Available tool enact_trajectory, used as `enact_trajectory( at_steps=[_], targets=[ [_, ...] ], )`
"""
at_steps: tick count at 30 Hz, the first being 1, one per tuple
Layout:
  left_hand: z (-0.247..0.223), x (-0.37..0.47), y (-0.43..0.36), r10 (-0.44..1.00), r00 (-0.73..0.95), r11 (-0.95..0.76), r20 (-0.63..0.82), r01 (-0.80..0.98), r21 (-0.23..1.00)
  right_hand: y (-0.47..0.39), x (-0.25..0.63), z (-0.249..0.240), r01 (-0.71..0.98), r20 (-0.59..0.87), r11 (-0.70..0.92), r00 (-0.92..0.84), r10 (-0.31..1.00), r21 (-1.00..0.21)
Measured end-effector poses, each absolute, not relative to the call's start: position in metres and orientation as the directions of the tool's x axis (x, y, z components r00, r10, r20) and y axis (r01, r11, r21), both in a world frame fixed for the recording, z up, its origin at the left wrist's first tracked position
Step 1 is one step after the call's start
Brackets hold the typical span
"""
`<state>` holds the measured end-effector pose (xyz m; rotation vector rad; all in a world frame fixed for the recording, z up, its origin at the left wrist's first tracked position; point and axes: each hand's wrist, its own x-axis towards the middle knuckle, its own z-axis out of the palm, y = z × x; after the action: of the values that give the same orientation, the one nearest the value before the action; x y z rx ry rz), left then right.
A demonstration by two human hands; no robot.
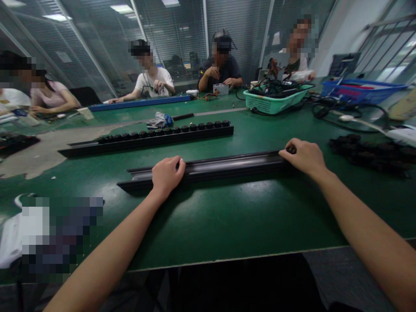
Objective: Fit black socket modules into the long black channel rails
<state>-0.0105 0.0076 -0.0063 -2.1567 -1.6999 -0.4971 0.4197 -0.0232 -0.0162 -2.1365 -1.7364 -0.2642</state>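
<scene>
A long black channel-shaped rail [227, 167] lies across the green table in front of me, its trough facing up. My left hand [167, 173] is closed around the rail toward its left end. At the right end, my right hand [303, 156] pinches a small dark round part [291, 149] at the trough; its details are blurred. Farther back lies a second black rail [162, 138], with a row of small black parts [182, 129] along it. To the right of my right hand is a pile of similar dark parts [370, 151].
A green basket [276, 103] of cables and a blue basket [360, 92] stand at the back right. Loose cables [351, 117] lie near them. Gloves [160, 120] rest behind the second rail. Several people sit across the table; its front edge [208, 263] is near me.
</scene>
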Motion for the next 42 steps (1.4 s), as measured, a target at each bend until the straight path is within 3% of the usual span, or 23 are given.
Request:
enact_trajectory(
  at_steps=[14, 42],
  targets=[
    [-0.005, -0.011, 0.007, 0.853, 0.217, -0.223, 0.474, 0.974, -0.045, -0.021, 0.427, -0.021, 0.971, 0.402, -0.195, 0.234, 0.885, -0.137],
    [-0.005, -0.013, 0.007, 0.858, 0.223, -0.229, 0.463, 0.972, -0.045, -0.024, 0.439, -0.011, 0.939, 0.283, -0.321, 0.344, 0.895, -0.127]
  ],
)
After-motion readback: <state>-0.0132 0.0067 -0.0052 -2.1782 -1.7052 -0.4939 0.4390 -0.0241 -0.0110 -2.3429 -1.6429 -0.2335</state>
